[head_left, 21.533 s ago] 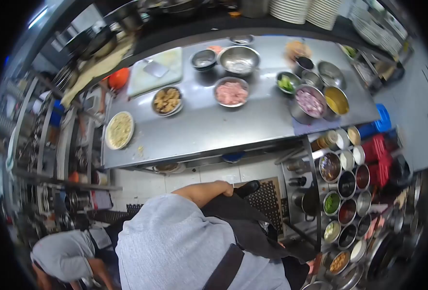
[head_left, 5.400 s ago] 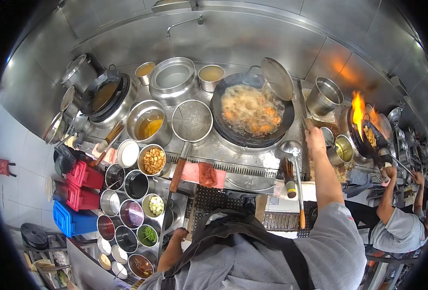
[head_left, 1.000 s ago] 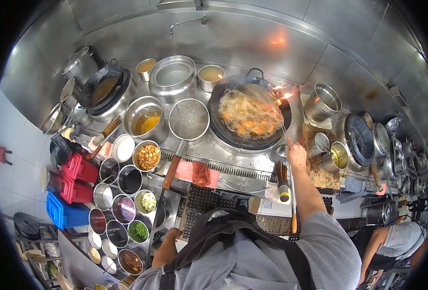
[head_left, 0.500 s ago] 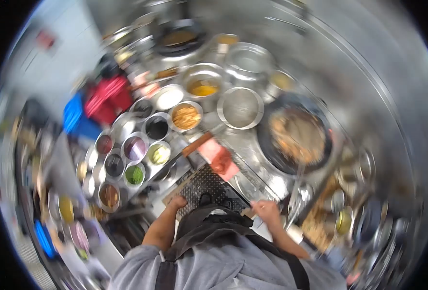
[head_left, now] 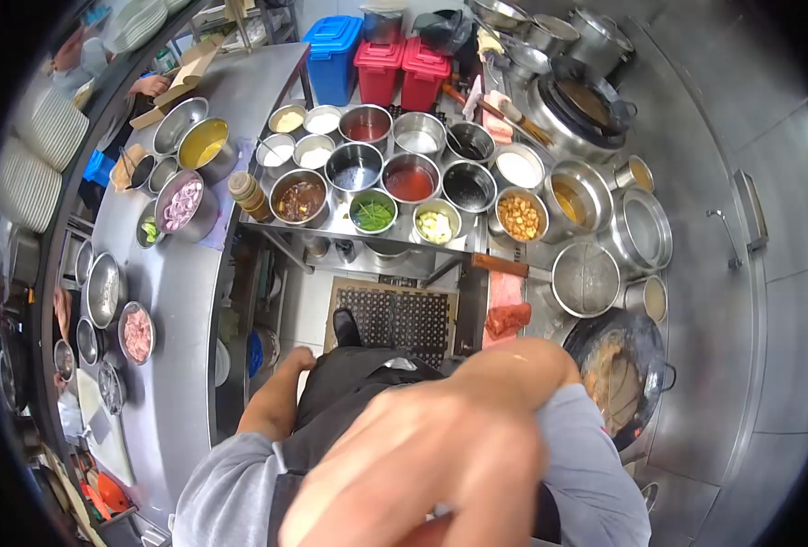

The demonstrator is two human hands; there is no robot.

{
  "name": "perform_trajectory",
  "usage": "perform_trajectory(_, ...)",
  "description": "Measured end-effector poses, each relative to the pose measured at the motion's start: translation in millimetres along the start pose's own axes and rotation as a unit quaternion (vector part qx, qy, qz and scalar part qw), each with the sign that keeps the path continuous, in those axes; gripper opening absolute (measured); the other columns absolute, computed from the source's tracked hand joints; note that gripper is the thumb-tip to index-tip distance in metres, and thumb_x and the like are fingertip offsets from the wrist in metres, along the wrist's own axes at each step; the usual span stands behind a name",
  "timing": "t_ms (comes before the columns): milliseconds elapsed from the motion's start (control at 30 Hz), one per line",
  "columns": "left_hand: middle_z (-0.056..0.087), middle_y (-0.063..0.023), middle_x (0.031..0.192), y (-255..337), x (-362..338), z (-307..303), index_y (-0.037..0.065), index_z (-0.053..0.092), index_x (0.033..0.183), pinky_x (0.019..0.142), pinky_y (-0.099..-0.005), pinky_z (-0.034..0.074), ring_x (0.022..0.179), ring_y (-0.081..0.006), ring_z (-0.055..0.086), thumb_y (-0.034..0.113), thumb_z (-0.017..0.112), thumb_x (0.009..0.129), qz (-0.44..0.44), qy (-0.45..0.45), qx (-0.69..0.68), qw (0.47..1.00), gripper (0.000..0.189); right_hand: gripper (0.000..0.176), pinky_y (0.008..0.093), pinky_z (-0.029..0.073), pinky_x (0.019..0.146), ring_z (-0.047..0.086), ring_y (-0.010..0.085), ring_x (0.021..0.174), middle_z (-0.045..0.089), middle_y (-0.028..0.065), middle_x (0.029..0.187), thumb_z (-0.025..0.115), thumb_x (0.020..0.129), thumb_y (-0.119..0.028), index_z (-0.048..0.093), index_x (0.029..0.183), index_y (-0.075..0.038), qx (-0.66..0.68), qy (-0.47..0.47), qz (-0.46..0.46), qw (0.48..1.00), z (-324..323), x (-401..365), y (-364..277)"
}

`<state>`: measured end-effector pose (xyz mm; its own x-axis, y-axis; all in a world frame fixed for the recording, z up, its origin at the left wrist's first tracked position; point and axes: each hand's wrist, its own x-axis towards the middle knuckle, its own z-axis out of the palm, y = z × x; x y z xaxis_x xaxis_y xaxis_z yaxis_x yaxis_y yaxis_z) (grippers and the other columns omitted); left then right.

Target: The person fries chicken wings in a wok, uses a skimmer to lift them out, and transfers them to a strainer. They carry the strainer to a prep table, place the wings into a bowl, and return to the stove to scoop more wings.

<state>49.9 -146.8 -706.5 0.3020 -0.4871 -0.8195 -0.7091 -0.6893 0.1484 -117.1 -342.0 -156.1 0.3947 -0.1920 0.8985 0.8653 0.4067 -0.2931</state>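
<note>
My right hand (head_left: 431, 447) is raised very close to the camera, its back towards me and slightly blurred. Its fingers bend down past the lower edge, so their tips and anything in them are hidden. Low at my side hangs my left hand (head_left: 303, 358), beside the dark apron (head_left: 340, 392); its fingers are hidden from this angle. To the right of my raised arm sits a black wok (head_left: 654, 351) with brownish liquid and a round mesh in it. A wooden-handled strainer (head_left: 586, 278) lies just beyond the wok, near a folded reddish cloth (head_left: 508, 319).
Ahead stands a counter with several metal bowls, including green herbs (head_left: 372, 215), red sauce (head_left: 410, 182) and fried cubes (head_left: 519, 217). A steel table (head_left: 171, 365) on the left holds sliced onions (head_left: 183, 203) and raw meat (head_left: 137, 334). Lidded bins (head_left: 331, 55) stand behind. Another person's hand (head_left: 153, 85) shows far left.
My right hand has risen from beside the wok to right in front of the camera. The view has turned left, bringing the left table into sight. My left hand stays low.
</note>
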Motion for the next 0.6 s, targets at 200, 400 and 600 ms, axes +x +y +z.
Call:
perform_trajectory(200, 0.061, -0.0212, 0.108, -82, 4, 47, 0.001, 0.066, 0.098, 0.086, -0.0395, 0.047, 0.102, -0.0339, 0.059, 0.024, 0.055, 0.068, -0.065, 0.025, -0.139, 0.988, 0.040, 0.021, 0.0234, 0.047, 0.053, 0.059, 0.0192, 0.070, 0.062, 0.0193, 0.096, 0.053, 0.087, 0.002, 0.071, 0.096, -0.005, 0.195, 0.008, -0.012, 0.981, 18, 20, 82)
perform_trajectory(400, 0.060, -0.0210, 0.110, -139, 28, 45, 0.002, 0.067, 0.099, 0.091, -0.0385, 0.045, 0.105, -0.0328, 0.058, 0.032, 0.057, 0.070, -0.110, 0.098, -0.202, 0.968, 0.043, 0.012, 0.0341, 0.054, 0.067, 0.064, 0.0293, 0.082, 0.060, 0.0222, 0.104, 0.057, 0.082, 0.001, 0.066, 0.090, 0.000, -0.003, -0.273, 0.187, 0.944, -42, 42, 154)
perform_trajectory(600, 0.065, -0.0164, 0.099, -98, -72, -125, 0.007, 0.064, 0.104, 0.082, -0.0348, 0.050, 0.091, -0.0284, 0.064, 0.011, 0.054, 0.081, -0.007, 0.456, -0.495, 0.740, 0.025, 0.023, 0.0244, 0.047, 0.060, 0.060, 0.0135, 0.068, 0.065, 0.0104, 0.078, 0.061, 0.082, -0.006, 0.064, 0.102, 0.004, -0.380, -0.089, 0.458, 0.799, -143, -45, 201)
